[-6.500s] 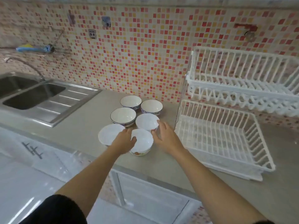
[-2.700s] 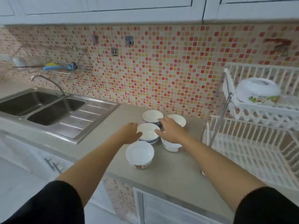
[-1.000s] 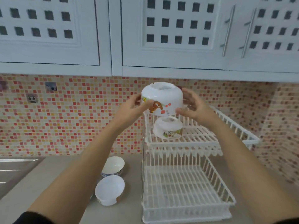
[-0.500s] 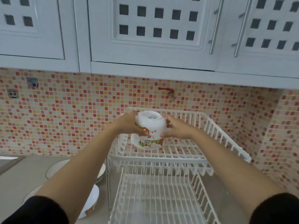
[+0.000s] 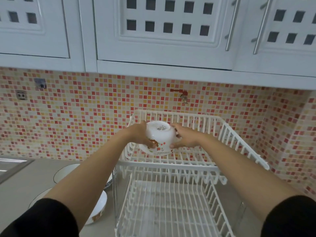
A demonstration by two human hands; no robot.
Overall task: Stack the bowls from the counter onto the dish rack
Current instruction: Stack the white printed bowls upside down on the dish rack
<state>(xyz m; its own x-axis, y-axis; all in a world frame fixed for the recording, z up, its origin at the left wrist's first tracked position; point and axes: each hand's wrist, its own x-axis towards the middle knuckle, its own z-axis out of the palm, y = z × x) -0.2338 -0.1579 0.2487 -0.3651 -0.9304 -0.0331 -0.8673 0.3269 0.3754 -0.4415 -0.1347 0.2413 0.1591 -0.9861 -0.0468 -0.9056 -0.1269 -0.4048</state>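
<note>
An upside-down white bowl [image 5: 159, 134] with a red and brown print sits on another inverted bowl in the left part of the upper tier of the white dish rack [image 5: 239, 144]. My left hand [image 5: 139, 134] grips its left side and my right hand [image 5: 183, 136] its right side. The lower bowl shows only as a rim under the top one. On the counter at lower left, my left arm partly hides a blue-rimmed bowl [image 5: 68, 173] and a white printed bowl [image 5: 100, 209].
The rack's lower tier [image 5: 171, 211] holds nothing. White wall cabinets [image 5: 164, 31] hang close above. A red tap [image 5: 181, 94] sticks out of the mosaic wall behind the rack. The sink's edge [image 5: 12, 165] shows at far left on the grey counter [image 5: 34, 177].
Both hands carried the printed bowl from the counter up to the rack, turned upside down, and lowered it onto the bowl in the upper tier. It sits slightly lower than half a second ago.
</note>
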